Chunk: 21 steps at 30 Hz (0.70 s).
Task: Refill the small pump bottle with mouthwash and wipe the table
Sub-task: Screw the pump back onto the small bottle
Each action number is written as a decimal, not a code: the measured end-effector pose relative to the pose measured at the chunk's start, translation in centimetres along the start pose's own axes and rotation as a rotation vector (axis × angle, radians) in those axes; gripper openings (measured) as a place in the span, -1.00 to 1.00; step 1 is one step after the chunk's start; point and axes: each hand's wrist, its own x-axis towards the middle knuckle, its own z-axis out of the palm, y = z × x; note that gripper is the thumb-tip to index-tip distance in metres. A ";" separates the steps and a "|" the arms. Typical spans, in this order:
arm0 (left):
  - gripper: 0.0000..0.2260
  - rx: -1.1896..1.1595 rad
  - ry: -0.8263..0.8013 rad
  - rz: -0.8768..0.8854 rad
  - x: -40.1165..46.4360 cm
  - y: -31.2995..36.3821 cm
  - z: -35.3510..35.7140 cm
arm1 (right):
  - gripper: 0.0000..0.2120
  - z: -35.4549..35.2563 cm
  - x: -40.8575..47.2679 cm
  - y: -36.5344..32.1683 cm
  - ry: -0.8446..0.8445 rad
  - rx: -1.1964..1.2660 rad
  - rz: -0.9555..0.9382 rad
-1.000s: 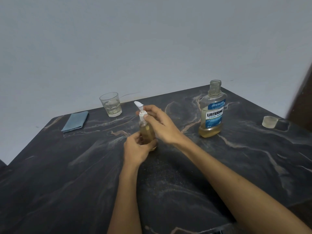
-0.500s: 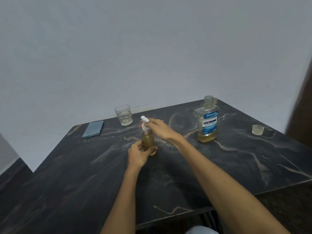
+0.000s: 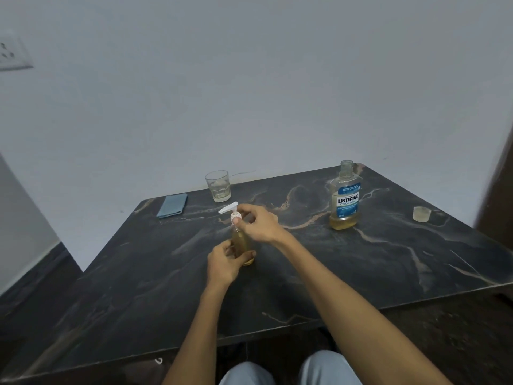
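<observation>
Small pump bottle (image 3: 242, 240) stands upright mid-desk (image 3: 361, 273), amber liquid inside. Left hand (image 3: 223, 262) has its grip wrapped round the bottle's lower body. Right hand (image 3: 256, 222) has its grip pinched on the white pump head (image 3: 231, 211). Behind the pump bottle: glass (image 3: 218, 186); behind-left, folded blue cloth (image 3: 172, 205). To its right, uncapped mouthwash bottle (image 3: 345, 200); farther right, cap (image 3: 421, 213).

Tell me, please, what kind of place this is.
Probably a room in a home, though I cannot say which room. A dark marble-patterned table stands against a plain painted wall with a wall socket, and on it stand a Listerine mouthwash bottle and a drinking glass.
</observation>
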 end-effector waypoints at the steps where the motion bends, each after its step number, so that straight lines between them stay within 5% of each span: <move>1: -0.67 0.024 0.007 0.002 -0.3 0.0 -0.1 | -0.70 0.3 -0.2 -0.1 0.029 -0.033 0.007; 8: -0.56 0.139 0.088 -0.026 -1.7 0.8 0.2 | -0.71 2.1 -1.2 -0.8 0.284 -0.160 0.060; 14: -0.68 0.232 0.233 -0.081 -2.8 1.6 1.4 | -0.75 3.5 -1.9 -1.5 0.429 -0.169 0.090; 18: -0.82 0.196 0.199 -0.066 -3.6 2.4 1.5 | -0.75 4.7 -3.1 -0.7 0.401 -0.168 -0.082; 21: -0.52 0.111 0.208 -0.119 -4.4 2.9 0.9 | -0.71 4.9 -3.6 0.3 0.207 0.049 -0.151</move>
